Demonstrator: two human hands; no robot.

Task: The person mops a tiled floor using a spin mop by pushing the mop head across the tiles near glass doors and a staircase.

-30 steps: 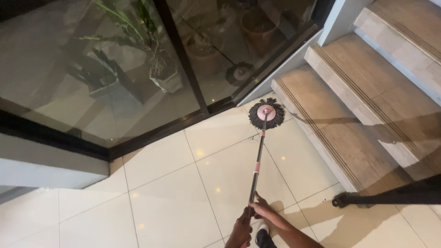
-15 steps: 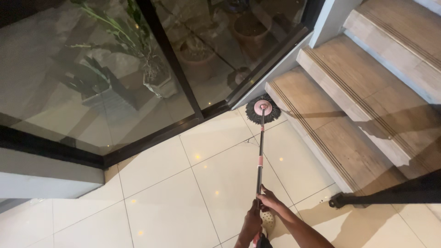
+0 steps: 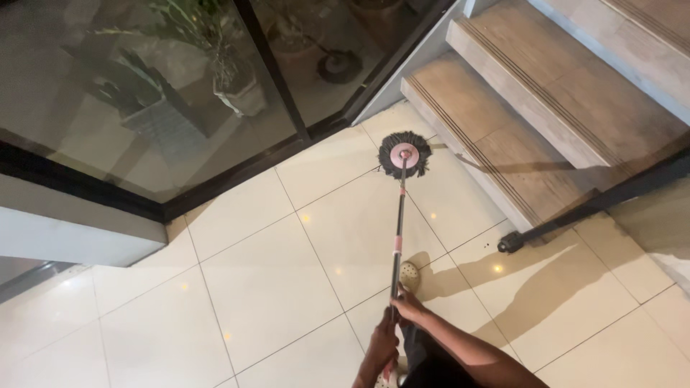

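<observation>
Right, notes from the head view. Both my hands are closed round the lower end of the mop handle (image 3: 397, 237): right hand (image 3: 408, 307) wrapped just above, left hand (image 3: 381, 346) just below it, fingers curled fully round the pole. The mop head (image 3: 405, 154) sits flat on the tiled floor (image 3: 273, 287), well ahead of me, just beside the bottom stair (image 3: 489, 154) and near the glass wall (image 3: 144, 93).

Handling, as I judge it: the pole looks thin, dark, rigid metal with a pink collar partway up; light, but long, so the far end will swing wide. A two-hand hold low on the shaft suits it. The head is a round pink disc fringed with soft dark strands, limp and likely damp, dragging rather than sliding.

Floor tiles are glossy cream, reflecting ceiling lights; probably slick. Stairs are matte stone with grooved nosing. A black railing foot (image 3: 509, 244) rests on the floor to the right. A pale shoe (image 3: 410, 273) shows beside the pole.
</observation>
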